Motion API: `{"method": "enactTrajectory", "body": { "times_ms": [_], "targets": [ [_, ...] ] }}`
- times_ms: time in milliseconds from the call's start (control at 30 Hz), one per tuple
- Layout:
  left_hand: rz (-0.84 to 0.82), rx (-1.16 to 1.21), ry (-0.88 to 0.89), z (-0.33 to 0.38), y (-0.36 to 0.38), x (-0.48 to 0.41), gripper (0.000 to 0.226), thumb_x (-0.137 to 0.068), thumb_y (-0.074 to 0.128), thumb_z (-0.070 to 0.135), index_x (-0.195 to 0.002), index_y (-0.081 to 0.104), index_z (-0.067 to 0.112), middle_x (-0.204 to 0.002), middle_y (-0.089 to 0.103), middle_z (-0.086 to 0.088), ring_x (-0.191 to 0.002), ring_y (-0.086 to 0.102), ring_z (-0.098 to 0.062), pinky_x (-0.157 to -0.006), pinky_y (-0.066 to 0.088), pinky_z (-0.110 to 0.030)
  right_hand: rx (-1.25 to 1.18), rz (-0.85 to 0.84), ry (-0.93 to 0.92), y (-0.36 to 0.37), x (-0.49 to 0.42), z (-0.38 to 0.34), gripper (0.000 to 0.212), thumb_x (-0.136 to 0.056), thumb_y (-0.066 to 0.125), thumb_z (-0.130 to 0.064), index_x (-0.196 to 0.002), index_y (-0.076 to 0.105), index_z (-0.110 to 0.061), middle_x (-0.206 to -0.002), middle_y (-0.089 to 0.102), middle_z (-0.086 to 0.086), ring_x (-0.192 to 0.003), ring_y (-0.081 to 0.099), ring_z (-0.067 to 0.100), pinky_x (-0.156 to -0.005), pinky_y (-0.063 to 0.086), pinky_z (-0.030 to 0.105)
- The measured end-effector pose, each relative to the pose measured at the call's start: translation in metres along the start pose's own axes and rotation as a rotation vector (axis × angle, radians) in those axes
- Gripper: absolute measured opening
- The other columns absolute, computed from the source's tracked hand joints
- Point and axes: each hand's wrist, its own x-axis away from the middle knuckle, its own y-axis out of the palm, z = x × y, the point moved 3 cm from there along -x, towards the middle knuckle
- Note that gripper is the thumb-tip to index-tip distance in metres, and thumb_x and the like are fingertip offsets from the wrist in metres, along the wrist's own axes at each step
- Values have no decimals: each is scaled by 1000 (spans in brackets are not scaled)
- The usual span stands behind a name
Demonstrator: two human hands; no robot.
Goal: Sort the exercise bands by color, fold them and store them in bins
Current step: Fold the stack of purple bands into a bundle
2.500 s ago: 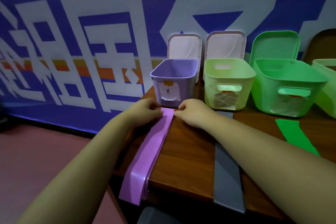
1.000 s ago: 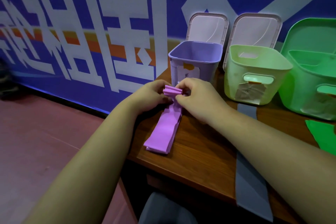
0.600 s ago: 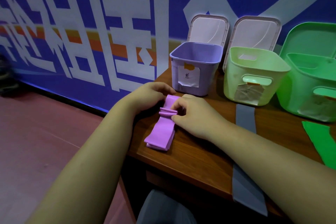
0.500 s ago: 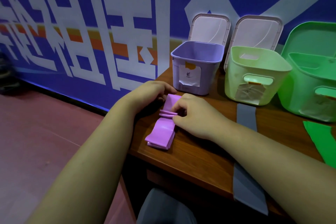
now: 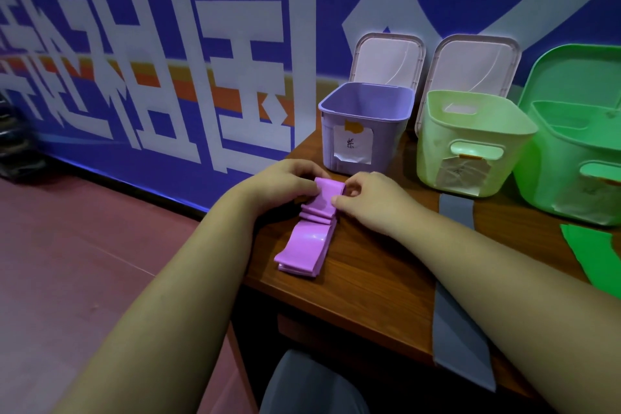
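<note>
Open-topped purple bin (image 5: 364, 131) just behind far end of purple band (image 5: 309, 235); its lid (image 5: 386, 57) upright behind, against the wall. Next right, light green bin (image 5: 470, 144), narrow gap only. Bare table (image 5: 369, 279) strip between purple band and grey band (image 5: 455, 212). Open floor (image 5: 84, 262) left of table.

Left hand (image 5: 285, 182) pinching, right hand (image 5: 373, 202) pinching, forearms outstretched

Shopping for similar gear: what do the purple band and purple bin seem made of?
The purple band: likely thin latex or rubber, smooth with a slight sheen; it folds limply and shows a highlight. The purple bin: seemingly rigid moulded plastic, matte, with a rolled rim.
</note>
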Motion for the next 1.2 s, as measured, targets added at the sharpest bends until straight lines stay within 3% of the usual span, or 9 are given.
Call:
{"method": "enactTrajectory", "body": {
  "times_ms": [133, 233, 367, 533, 667, 867, 1067, 1200],
  "targets": [
    [-78, -95, -19, 5, -4, 6, 42, -94, 75, 20, -133, 66, 34, -129, 65, 5, -115, 67, -17, -100, 58, -39, -3, -86, 13, -6, 0, -8, 40, -96, 74, -45, -128, 72, -21, -117, 69, 2, -97, 64, 19, -75, 50, 33],
    [-109, -263, -39, 12, -6, 10, 57, -92, 78, 24, -143, 56, 36, -133, 61, 8, -116, 63, -14, -102, 55, -39, -27, -49, 2, -12, 3, -14, 31, -90, 81, -40, -114, 72, -23, -105, 70, 1, -86, 65, 17, -71, 51, 32],
    [-59, -235, -67, 12, -9, 25, 46, -91, 80, 32, -133, 61, 35, -120, 68, 4, -111, 68, -19, -102, 57, -45, -140, 27, -48, -19, 17, -21, 24, -90, 81, -29, -106, 63, -25, -88, 68, -5, -70, 63, 10, -57, 43, 28],
    [-104, 2, -22, 3, -8, 60, 52, -92, 81, 20, -137, 63, 37, -126, 73, 7, -118, 70, -15, -107, 53, -41, -194, 119, -227, -28, 51, -36, 26, -90, 76, -17, -102, 57, -29, -97, 67, -7, -83, 66, 13, -64, 49, 27],
    [-6, -71, 73, 4, -1, 82, 37, -98, 74, 16, -122, 70, 44, -113, 75, 21, -107, 71, 0, -98, 55, -31, -140, 81, -366, -27, 82, -45, 30, -92, 71, -11, -106, 53, -29, -97, 61, -10, -81, 61, 7, -65, 47, 27],
    [187, -126, 248, 2, 8, 92, 21, -94, 78, 18, -106, 78, 36, -103, 76, 13, -97, 72, -7, -88, 56, -33, -19, 88, -488, -18, 100, -44, 33, -89, 72, -15, -104, 48, -33, -101, 51, -12, -85, 55, 10, -71, 47, 32],
    [-44, -135, 166, -7, -5, 99, 33, -97, 71, 9, -116, 78, 35, -123, 74, 9, -119, 68, -15, -107, 53, -45, 130, -22, -628, -4, 118, -42, 34, -90, 74, -32, -114, 51, -38, -117, 50, -14, -94, 55, 11, -80, 51, 33],
    [-170, 91, 12, -8, -10, 104, 39, -105, 49, 4, -122, 78, 24, -126, 73, -4, -109, 69, -19, -93, 54, -34, 165, -46, -683, 4, 131, -42, 32, -94, 68, -46, -119, 50, -37, -120, 47, -15, -93, 56, 12, -79, 54, 36]
  ]
}}
